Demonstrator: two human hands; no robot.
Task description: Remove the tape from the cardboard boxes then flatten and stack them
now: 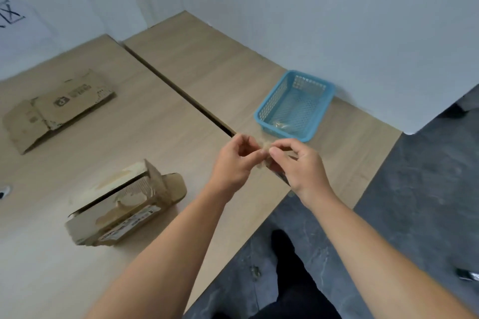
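My left hand and my right hand meet above the table's front right part, both pinching a small crumpled wad of tape between their fingertips. A small cardboard box lies on the table to the left of my hands, its top torn and one flap standing up. A flattened cardboard box lies at the far left of the table.
A blue plastic basket stands just beyond my hands near the wall, with some clear tape scraps in its bottom. A dark gap runs between the two wooden tabletops. White walls close the back; grey floor lies to the right.
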